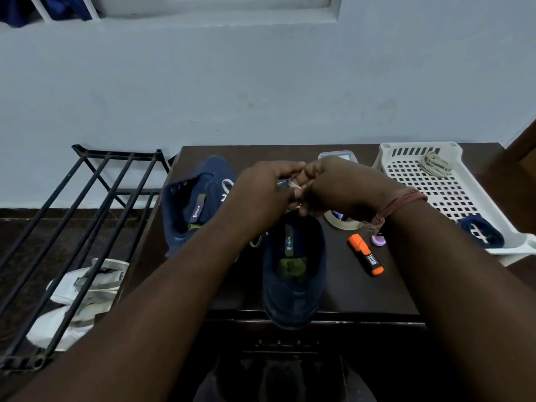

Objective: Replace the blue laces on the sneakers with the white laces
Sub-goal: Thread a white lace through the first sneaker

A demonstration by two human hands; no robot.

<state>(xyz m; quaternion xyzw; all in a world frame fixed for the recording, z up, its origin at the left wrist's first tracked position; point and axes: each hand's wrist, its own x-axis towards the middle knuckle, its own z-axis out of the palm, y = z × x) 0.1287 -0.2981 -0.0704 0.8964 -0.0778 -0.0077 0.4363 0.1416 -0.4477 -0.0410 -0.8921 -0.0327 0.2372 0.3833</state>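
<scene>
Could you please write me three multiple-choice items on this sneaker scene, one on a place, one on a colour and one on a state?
1. Where does the bundle of white laces lie?
A. in the white basket
B. inside a sneaker
C. on the black rack

2. What colour is the highlighter's cap?
A. green
B. orange
C. yellow

3. What are the left hand and the right hand doing?
A. resting flat on the table
B. holding the highlighter
C. meeting, fingers curled, above the near sneaker

Answers: 1 A, the pale coil sits at the basket's far end. 2 B, the cap end is bright orange. 3 C, both hands' fingers pinch something small together over that shoe's front.
</scene>
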